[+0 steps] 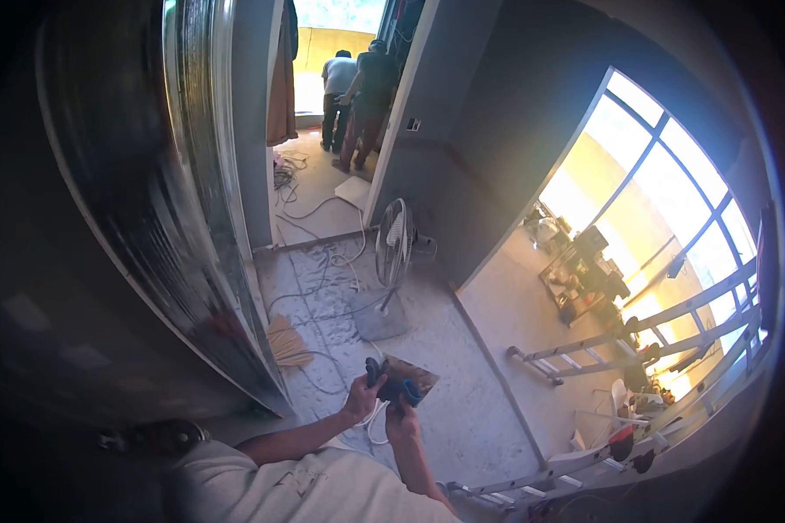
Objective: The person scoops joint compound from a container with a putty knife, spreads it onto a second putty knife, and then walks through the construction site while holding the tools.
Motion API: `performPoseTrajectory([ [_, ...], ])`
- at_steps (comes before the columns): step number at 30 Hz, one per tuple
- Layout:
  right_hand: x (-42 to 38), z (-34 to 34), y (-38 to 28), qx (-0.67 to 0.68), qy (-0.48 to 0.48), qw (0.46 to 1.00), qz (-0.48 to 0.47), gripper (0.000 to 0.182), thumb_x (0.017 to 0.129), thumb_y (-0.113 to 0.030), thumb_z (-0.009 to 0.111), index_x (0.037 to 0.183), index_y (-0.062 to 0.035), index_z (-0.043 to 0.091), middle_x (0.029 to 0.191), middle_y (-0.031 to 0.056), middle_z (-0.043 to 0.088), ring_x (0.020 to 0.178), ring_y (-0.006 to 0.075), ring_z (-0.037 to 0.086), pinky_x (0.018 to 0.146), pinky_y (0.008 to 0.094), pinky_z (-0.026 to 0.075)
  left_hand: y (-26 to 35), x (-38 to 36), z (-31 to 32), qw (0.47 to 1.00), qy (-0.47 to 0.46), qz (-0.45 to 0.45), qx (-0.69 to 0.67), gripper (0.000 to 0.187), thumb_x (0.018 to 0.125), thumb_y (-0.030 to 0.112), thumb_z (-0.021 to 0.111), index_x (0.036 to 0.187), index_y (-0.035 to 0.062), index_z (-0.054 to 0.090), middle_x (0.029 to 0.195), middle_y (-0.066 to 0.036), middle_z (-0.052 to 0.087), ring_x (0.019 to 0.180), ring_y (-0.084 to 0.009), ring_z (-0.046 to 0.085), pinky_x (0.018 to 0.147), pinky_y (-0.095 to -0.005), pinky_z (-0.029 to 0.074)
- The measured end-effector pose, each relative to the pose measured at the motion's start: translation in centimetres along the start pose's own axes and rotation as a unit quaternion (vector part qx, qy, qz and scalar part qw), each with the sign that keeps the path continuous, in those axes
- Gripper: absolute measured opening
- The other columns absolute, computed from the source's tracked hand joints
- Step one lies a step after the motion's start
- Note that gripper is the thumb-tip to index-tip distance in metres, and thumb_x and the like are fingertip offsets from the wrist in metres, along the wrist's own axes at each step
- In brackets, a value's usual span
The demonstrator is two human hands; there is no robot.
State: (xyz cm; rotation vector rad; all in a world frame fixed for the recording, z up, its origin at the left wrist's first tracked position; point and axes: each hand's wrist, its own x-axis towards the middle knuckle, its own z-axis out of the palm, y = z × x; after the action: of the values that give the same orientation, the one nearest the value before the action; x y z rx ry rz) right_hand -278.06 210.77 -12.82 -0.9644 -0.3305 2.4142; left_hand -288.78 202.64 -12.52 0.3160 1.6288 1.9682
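Note:
In front of my body, both hands are raised over the dusty floor. My left hand is closed around a dark blue handle. My right hand is closed at a second blue grip, close beside the left. Between and beyond them spreads a broad, stained putty knife blade, tilted away from me. The two grips look like those of two putty knives with blades overlapping, but the overlap hides where one ends.
A floor fan stands ahead, with cables trailing toward the doorway. Two people bend over beyond it. Fanned bristles lie left by a shiny metal panel. Ladders and a loaded cart are at right.

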Motion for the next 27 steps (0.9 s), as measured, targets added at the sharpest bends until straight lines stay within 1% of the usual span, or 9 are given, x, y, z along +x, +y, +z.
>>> performPoseTrajectory([
  [3, 0.0, -0.2, -0.3, 0.017, 0.032, 0.999, 0.004, 0.024, 0.086, -0.01, 0.075, 0.106, -0.0123, 0.063, 0.09, -0.0011, 0.066, 0.071, 0.0105, 0.055, 0.064, 0.0229, 0.043, -0.4, -0.1, -0.3, 0.998, -0.038, 0.017, -0.048, 0.027, 0.095, 0.026, 0.068, 0.102, -0.0002, 0.067, 0.084, -0.002, 0.069, 0.076, -0.0109, 0.062, 0.071, -0.0287, 0.052],
  [5, 0.0, -0.3, -0.5, 0.016, 0.025, 1.0, -0.001, 0.023, 0.086, -0.009, 0.074, 0.106, -0.0115, 0.063, 0.09, -0.0008, 0.066, 0.072, 0.0108, 0.055, 0.063, 0.0231, 0.043, 0.2, -0.6, -0.4, 0.991, -0.11, -0.008, -0.08, 0.023, 0.094, 0.016, 0.067, 0.11, -0.0008, 0.066, 0.093, -0.005, 0.07, 0.084, -0.0127, 0.063, 0.078, -0.0316, 0.052],
  [8, -0.2, -0.3, -0.6, 0.012, 0.02, 1.0, 0.0, 0.021, 0.086, -0.007, 0.074, 0.105, -0.0099, 0.063, 0.09, -0.0002, 0.066, 0.073, 0.0113, 0.057, 0.063, 0.0236, 0.043, 0.0, -0.9, -0.6, 0.985, -0.147, -0.029, -0.083, 0.022, 0.093, 0.011, 0.067, 0.112, -0.0007, 0.065, 0.093, -0.005, 0.07, 0.082, -0.0127, 0.064, 0.075, -0.0313, 0.052],
  [12, -0.6, -0.4, -0.1, 0.007, 0.009, 1.0, -0.011, 0.019, 0.087, -0.006, 0.072, 0.104, -0.0085, 0.063, 0.088, 0.0001, 0.066, 0.075, 0.0114, 0.058, 0.062, 0.0247, 0.042, 0.1, -1.1, -0.6, 0.99, -0.125, -0.024, -0.063, 0.019, 0.093, 0.009, 0.067, 0.109, -0.0012, 0.065, 0.091, -0.005, 0.07, 0.08, -0.012, 0.064, 0.071, -0.03, 0.053],
  [14, -0.8, -0.3, -0.1, -0.001, 0.009, 1.0, -0.016, 0.018, 0.087, -0.006, 0.071, 0.104, -0.0086, 0.064, 0.087, 0.0, 0.066, 0.075, 0.0114, 0.058, 0.063, 0.0249, 0.042, 0.3, -1.1, -0.6, 0.993, -0.114, 0.005, -0.005, 0.016, 0.092, 0.007, 0.066, 0.106, -0.0014, 0.065, 0.09, -0.006, 0.07, 0.076, -0.0121, 0.064, 0.067, -0.0295, 0.053],
  [18, -1.7, -0.1, -0.3, -0.016, 0.002, 1.0, -0.022, 0.017, 0.088, -0.006, 0.071, 0.104, -0.0092, 0.064, 0.088, -0.0003, 0.066, 0.074, 0.0115, 0.058, 0.064, 0.0252, 0.042, 2.6, -2.1, 0.1, 0.995, -0.092, 0.014, 0.046, 0.013, 0.092, 0.008, 0.066, 0.102, -0.0012, 0.067, 0.084, -0.007, 0.07, 0.071, -0.013, 0.065, 0.062, -0.0295, 0.053],
  [22, -1.1, -1.2, 0.1, -0.008, -0.001, 1.0, -0.017, 0.018, 0.088, -0.007, 0.071, 0.104, -0.0097, 0.064, 0.088, -0.0008, 0.066, 0.074, 0.0112, 0.058, 0.063, 0.0254, 0.042, 2.0, -2.0, 0.3, 0.987, -0.072, 0.041, 0.137, 0.017, 0.092, 0.014, 0.067, 0.098, -0.0023, 0.066, 0.077, -0.012, 0.069, 0.069, -0.0166, 0.067, 0.061, -0.0327, 0.052],
  [24, -1.2, -1.4, 0.0, 0.002, -0.008, 1.0, -0.011, 0.018, 0.092, -0.008, 0.067, 0.109, -0.0058, 0.062, 0.096, 0.0023, 0.067, 0.077, 0.0115, 0.061, 0.064, 0.0232, 0.048, 1.7, -1.9, 0.4, 0.983, -0.062, 0.058, 0.162, 0.019, 0.091, 0.016, 0.068, 0.097, -0.0029, 0.066, 0.076, -0.014, 0.069, 0.068, -0.0183, 0.067, 0.061, -0.0344, 0.052],
  [27, -1.4, -1.4, 0.0, 0.018, -0.001, 1.0, 0.002, 0.016, 0.092, -0.008, 0.067, 0.108, -0.006, 0.062, 0.094, 0.0022, 0.066, 0.077, 0.0114, 0.061, 0.064, 0.0232, 0.048, 1.9, -2.1, 0.6, 0.975, -0.043, 0.109, 0.189, 0.022, 0.091, 0.018, 0.068, 0.097, -0.0031, 0.066, 0.077, -0.016, 0.069, 0.068, -0.0208, 0.068, 0.062, -0.0377, 0.051],
])
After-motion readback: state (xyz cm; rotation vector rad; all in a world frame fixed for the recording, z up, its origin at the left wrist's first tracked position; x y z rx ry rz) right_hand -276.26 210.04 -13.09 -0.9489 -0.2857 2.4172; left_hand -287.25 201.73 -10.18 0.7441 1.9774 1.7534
